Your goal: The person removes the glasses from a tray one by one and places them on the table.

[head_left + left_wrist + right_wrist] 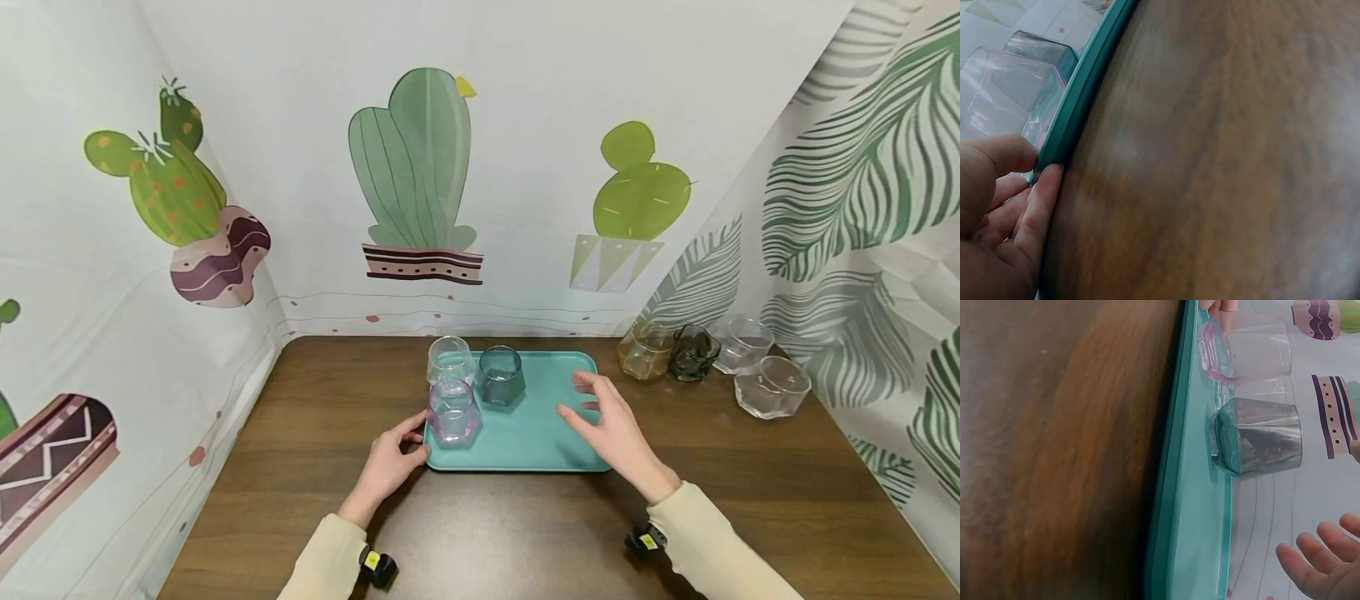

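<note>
A teal rectangular tray (540,437) lies on the wooden table. My left hand (393,458) is at its left edge; in the left wrist view that hand (1007,206) pinches the tray's rim (1082,81). On the tray's left part stand a pink-tinted glass (453,412), a clear glass (450,358) behind it and a dark grey-blue glass (501,377) to their right, all upright. Over the tray's right side hovers my right hand (615,425), its fingers spread and holding nothing. The right wrist view shows its loosely extended fingers (1319,559) apart from the glasses.
Several more glasses stand at the table's back right: an amber one (645,352), a black one (693,353), a pale clear one (742,343) and another clear one (772,387). A cactus-printed cloth (532,167) hangs behind the table (495,533).
</note>
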`<action>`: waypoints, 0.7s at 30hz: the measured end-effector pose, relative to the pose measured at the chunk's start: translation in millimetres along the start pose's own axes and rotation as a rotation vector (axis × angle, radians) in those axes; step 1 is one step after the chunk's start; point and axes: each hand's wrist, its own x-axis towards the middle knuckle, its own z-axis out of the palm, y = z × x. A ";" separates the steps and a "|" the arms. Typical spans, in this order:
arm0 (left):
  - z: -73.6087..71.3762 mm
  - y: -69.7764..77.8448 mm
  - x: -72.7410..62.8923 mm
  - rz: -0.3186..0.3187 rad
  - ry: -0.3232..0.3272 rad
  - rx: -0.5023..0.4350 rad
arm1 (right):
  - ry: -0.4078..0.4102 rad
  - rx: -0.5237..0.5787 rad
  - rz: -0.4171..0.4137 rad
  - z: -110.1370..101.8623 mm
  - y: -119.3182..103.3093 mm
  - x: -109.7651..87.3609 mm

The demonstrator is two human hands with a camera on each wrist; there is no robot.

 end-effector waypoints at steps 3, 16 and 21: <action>-0.1 -0.1 -0.2 0.000 0.002 0.002 | -0.015 -0.002 0.002 4.8 -2.2 5.4; -0.3 -0.1 -0.2 -0.015 0.000 -0.002 | -0.087 0.016 0.014 34.9 -3.9 35.3; 0.2 0.1 0.0 -0.015 -0.009 -0.012 | -0.141 0.030 0.063 46.8 -4.5 51.1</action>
